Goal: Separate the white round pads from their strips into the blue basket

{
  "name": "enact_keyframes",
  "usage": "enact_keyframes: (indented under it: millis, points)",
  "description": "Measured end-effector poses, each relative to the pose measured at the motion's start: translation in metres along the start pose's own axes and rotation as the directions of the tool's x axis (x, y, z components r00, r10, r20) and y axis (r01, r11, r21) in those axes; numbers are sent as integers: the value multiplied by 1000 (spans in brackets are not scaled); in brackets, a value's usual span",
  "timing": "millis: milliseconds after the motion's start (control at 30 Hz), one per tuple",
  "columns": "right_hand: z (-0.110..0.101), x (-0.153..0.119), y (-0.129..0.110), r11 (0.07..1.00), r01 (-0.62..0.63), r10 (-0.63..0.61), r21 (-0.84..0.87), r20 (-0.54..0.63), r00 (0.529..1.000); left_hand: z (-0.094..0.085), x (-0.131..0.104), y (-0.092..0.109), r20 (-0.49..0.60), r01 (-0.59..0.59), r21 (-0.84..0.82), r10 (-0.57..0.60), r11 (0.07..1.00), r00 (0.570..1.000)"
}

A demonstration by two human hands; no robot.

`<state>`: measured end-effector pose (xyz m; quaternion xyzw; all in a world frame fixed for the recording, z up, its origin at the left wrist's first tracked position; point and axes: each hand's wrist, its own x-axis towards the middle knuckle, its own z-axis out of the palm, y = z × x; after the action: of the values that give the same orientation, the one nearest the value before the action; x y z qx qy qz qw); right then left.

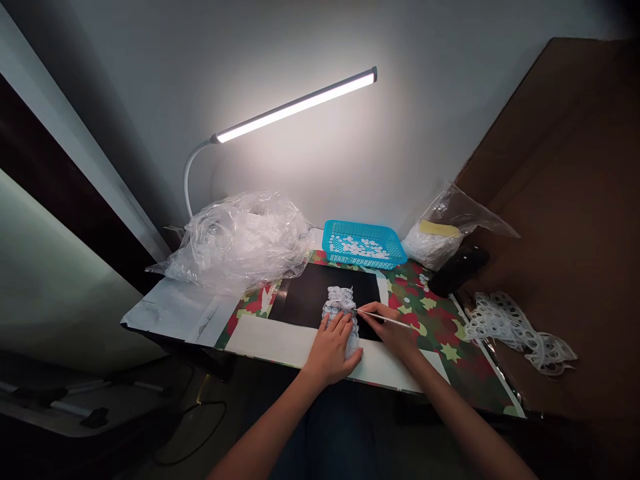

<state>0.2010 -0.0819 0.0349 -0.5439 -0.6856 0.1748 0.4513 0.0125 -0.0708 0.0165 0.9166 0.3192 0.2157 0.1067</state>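
A white lacy strip (pixel 340 295) with rows of round shapes lies on a black mat (pixel 300 293) at the table's middle. My left hand (pixel 331 347) rests flat on the strip, fingers stretched out and pointing away from me. My right hand (pixel 387 327) is just to the right, its fingers closed round a thin light-coloured stick (pixel 385 318). The stick's left tip touches or nearly touches the strip's right edge, beside my left fingertips. Part of the strip is hidden under my left hand.
Behind the mat stands a blue basket (pixel 395 253) holding white round pieces. A large clear plastic bag (pixel 245 233) sits back left, another bag (pixel 433 247) back right near a black object (pixel 457 270). White lace (pixel 515 327) lies far right. A lit lamp (pixel 300 105) hangs above.
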Motion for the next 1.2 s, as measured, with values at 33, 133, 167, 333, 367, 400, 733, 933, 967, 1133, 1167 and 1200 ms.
enact_keyframes:
  millis: [33, 133, 167, 333, 367, 400, 733, 933, 967, 1133, 1167, 1200]
  points:
    - [-1, 0, 0, 1000, -23, 23, 9, -14, 1000, 0, 0, 0, 1, -1, 0, 1, 1000, 1000]
    - [-1, 0, 5, 995, -85, 88, 46, -64, 994, -2, 0, 0, -1, -2, -1, 2, 1000, 1000]
    - [0, 0, 8, 993, -101, 106, 59, -81, 991, -2, 0, 1, -2, -1, -1, 1, 1000, 1000]
    - [3, 1, 15, 983, -140, 154, 114, -121, 981, -4, 0, 1, 6, -4, -7, 4, 1000, 1000]
    - [2, 2, 14, 983, -142, 155, 120, -112, 982, -4, 0, 1, 9, -3, -12, 3, 1000, 1000]
    - [2, 2, 12, 982, -142, 154, 123, -97, 983, -5, 1, 1, 11, -2, -18, 2, 1000, 1000]
    - [0, 4, 8, 989, -112, 116, 101, -43, 992, -1, 0, -1, 6, 0, -36, 0, 999, 1000]
    - [-1, 0, 12, 996, -53, 56, 69, -37, 998, 0, 0, -1, 6, 2, -40, -1, 999, 1000]
    - [-1, -1, 12, 997, -38, 40, 61, -32, 999, 1, 0, -1, 6, 2, -41, -2, 999, 1000]
    - [1, -4, 14, 999, 38, -38, 24, 4, 999, 1, 0, -1, 6, 3, -44, -2, 999, 1000]
    - [1, -4, 14, 998, 57, -57, 18, 19, 998, 1, 0, -2, 6, 3, -44, -2, 999, 1000]
    - [1, -5, 13, 997, 79, -79, 13, 38, 996, 0, 0, -2, 7, 3, -45, -2, 999, 1000]
